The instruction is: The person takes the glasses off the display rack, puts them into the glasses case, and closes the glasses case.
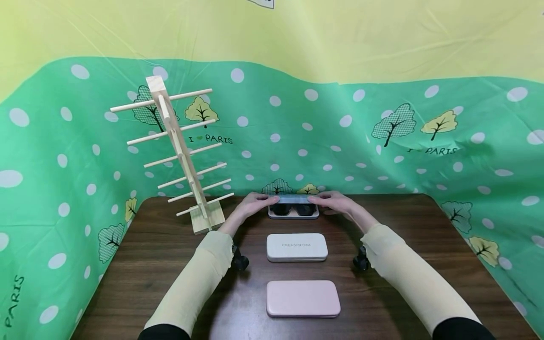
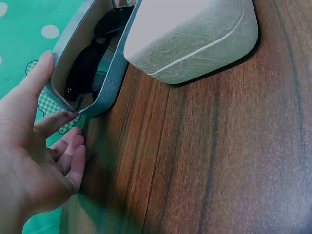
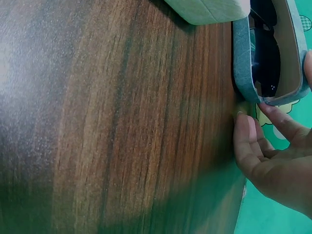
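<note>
At the table's far edge stands a blue-grey glasses case [image 1: 293, 217], its lid [image 1: 292, 199] partly raised. Dark sunglasses [image 2: 80, 70] lie inside it. My left hand [image 1: 253, 203] holds the lid's left end, the thumb on the lid and the index finger at the end near the hinge; its other fingers are bent beside the case. At the other end my right hand [image 1: 335, 202] holds the lid in the same way, with its index fingertip at the hinge corner in the right wrist view. The right thumb is mostly cut off there.
A closed white glasses case [image 1: 296, 247] with small lettering lies nearer, and a closed pink case [image 1: 302, 298] nearer still. A wooden peg stand [image 1: 182, 156] rises at the back left, close to the left forearm. A green patterned cloth [image 1: 425, 174] hangs behind the table.
</note>
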Tool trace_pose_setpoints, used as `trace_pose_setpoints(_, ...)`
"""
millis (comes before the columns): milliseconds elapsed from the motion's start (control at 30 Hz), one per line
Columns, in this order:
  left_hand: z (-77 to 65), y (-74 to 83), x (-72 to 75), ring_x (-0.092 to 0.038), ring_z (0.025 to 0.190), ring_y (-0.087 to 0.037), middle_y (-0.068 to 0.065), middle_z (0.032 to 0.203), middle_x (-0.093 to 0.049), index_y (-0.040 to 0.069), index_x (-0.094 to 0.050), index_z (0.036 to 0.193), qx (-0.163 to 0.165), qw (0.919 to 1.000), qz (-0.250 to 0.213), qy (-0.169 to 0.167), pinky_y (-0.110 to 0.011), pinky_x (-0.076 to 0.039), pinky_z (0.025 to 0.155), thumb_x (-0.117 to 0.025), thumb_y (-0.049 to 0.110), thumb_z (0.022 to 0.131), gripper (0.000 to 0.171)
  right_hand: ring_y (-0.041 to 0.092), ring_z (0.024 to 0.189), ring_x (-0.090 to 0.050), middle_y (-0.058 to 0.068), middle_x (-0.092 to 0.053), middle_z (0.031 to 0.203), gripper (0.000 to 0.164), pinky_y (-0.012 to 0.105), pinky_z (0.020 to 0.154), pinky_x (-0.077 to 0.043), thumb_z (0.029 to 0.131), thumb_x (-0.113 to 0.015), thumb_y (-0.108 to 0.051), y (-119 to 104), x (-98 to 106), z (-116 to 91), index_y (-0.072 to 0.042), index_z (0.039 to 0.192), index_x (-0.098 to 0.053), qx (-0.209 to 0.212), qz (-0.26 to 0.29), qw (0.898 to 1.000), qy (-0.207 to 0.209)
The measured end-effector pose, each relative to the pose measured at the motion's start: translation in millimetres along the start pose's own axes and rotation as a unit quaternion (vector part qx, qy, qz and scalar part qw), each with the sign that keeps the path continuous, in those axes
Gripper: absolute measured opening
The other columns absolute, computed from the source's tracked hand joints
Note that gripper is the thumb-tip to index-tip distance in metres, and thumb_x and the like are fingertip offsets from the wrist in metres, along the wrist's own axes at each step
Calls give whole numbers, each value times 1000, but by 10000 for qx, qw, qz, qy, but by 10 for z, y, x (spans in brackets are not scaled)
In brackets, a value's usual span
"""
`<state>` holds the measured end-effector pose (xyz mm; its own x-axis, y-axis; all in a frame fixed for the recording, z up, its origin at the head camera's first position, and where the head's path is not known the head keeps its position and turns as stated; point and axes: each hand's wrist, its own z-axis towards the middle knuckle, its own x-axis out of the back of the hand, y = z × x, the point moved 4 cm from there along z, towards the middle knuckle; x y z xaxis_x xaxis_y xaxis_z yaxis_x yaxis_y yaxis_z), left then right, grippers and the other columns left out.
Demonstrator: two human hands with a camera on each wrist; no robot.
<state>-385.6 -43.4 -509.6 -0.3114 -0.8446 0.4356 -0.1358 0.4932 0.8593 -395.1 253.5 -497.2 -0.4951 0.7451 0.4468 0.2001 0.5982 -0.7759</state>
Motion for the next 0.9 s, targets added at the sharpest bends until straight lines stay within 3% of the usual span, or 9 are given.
trace_pose_setpoints(167,-7,-2,-2,-41,150,-32,-12,160,-48,10,-54,149,-59,10000,0,-38,-49,-38,122,-71,63,88,83,41,151,-37,26,-25,167,101,51,117,-45,94,-66,-59,24,3,3,2,161,-24,13,-23,10000,39)
trace_pose_setpoints(467,16,-12,-11,-41,151,-33,-13,160,-47,9,-54,149,-197,9998,73,-42,-49,-38,122,-70,61,89,80,41,151,-37,26,-25,167,103,50,115,-47,94,-67,-59,18,-4,0,3,162,-21,36,-67,10000,24)
trace_pose_setpoints(800,13,-26,15,-43,150,-31,-12,159,-48,8,-54,149,-33,9998,156,-100,-47,-39,122,-72,65,85,88,42,149,-39,26,-31,163,98,51,115,-47,93,-70,-56,4,-14,-19,3,159,-29,28,35,10000,65)
trace_pose_setpoints(900,15,-22,18,-44,149,-31,-12,158,-50,8,-55,149,-125,9996,234,-119,-47,-39,122,-76,61,85,86,40,143,-46,27,-36,159,95,49,112,-50,93,-71,-53,0,-23,-28,4,157,-32,163,-122,9998,88)
